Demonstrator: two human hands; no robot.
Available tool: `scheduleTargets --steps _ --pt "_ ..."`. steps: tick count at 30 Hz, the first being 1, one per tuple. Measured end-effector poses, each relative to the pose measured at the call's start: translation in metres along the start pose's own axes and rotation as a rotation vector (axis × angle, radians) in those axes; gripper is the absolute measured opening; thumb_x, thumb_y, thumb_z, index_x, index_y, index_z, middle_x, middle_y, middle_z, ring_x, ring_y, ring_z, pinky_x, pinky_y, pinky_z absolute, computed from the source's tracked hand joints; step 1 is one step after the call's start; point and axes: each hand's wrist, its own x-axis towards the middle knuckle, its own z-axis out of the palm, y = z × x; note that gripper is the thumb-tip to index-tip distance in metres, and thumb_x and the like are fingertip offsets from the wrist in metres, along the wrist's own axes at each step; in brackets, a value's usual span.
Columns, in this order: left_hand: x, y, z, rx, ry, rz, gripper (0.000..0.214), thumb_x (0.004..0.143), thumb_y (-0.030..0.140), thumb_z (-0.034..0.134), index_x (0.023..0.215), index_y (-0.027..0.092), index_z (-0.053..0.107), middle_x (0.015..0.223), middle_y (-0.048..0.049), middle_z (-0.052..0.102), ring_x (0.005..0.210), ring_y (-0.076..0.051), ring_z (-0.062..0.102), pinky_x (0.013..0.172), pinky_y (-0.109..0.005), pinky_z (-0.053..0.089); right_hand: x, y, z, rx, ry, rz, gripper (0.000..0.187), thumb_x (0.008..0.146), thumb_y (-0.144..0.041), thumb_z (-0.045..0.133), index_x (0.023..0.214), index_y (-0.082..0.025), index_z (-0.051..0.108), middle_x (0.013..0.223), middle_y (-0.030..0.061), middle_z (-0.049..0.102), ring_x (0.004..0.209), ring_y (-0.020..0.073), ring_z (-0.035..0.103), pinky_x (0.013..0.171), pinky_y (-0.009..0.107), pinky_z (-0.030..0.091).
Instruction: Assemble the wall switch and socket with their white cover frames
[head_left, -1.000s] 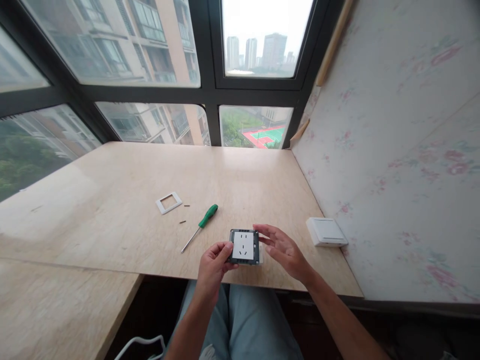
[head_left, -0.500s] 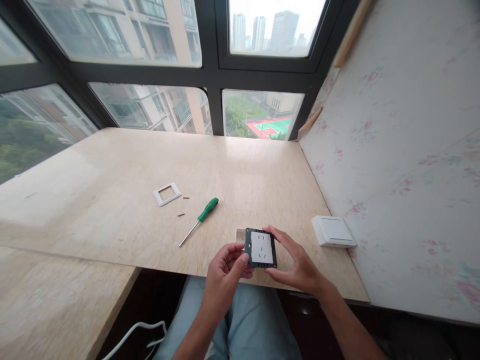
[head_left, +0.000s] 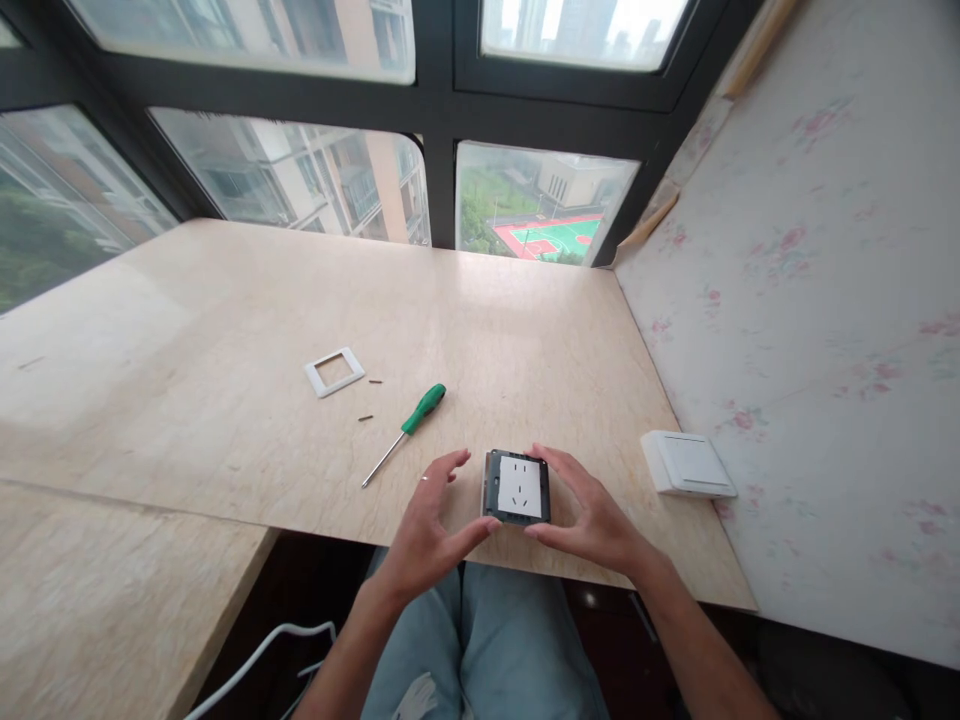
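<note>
Seen from my remote seat through the head camera, a socket unit sits face up between two bare hands, just inside the near edge of a pale counter. Part of a white box shows beneath its left side. The right hand is the nearer: its fingertips reach the far right corner and its thumb lies along the near edge, though I cannot tell whether it grips. The left hand is spread, fingers apart from the unit's left side, its thumb tip at the near left corner, touching or nearly so. The hands are apart, the unit bridging the space between them. Its dark frame looks close to square, so I make out no clear long axis. As I judge it, that gap on the left is the relation that counts. Toward the person, the counter's edge leaves little room; the widest stretch runs ahead to the windows. Left of the unit lies a green-handled screwdriver, with a white cover frame beyond. To the right, well apart from the right hand, a white switch box stands by the papered wall.
</note>
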Motion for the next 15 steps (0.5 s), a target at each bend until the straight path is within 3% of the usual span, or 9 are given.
scheduleTargets --steps 6,11,15 --pt "0.012 -0.009 0.001 0.073 -0.213 0.051 0.093 0.079 0.052 0.079 0.156 0.026 0.032 0.158 -0.0176 0.042 0.147 -0.034 0.040 0.118 -0.055 0.037 0.003 0.002 0.000 -0.044 -0.054 -0.004 0.090 0.077 -0.043 0.084 0.154 -0.032 0.040 0.151 0.0116 0.053 0.142 0.0338 0.048 0.119 0.057 0.040" --pt "0.022 -0.013 0.002 0.091 -0.270 0.131 0.094 0.080 0.055 0.078 0.157 0.027 0.032 0.160 -0.0164 0.039 0.150 -0.033 0.035 0.121 -0.054 0.033 0.002 0.004 -0.001 -0.069 -0.072 0.000 0.094 0.077 -0.046 0.083 0.156 -0.033 0.035 0.153 0.0109 0.052 0.144 0.0338 0.046 0.119 0.057 0.040" --pt "0.022 -0.018 0.002 0.108 -0.288 0.150 0.088 0.082 0.055 0.077 0.155 0.027 0.036 0.156 -0.0156 0.046 0.146 -0.033 0.041 0.119 -0.054 0.036 -0.001 0.005 0.000 -0.061 -0.084 0.022 0.095 0.080 -0.045 0.081 0.159 -0.038 0.028 0.158 0.0080 0.047 0.147 0.0323 0.043 0.121 0.055 0.039"
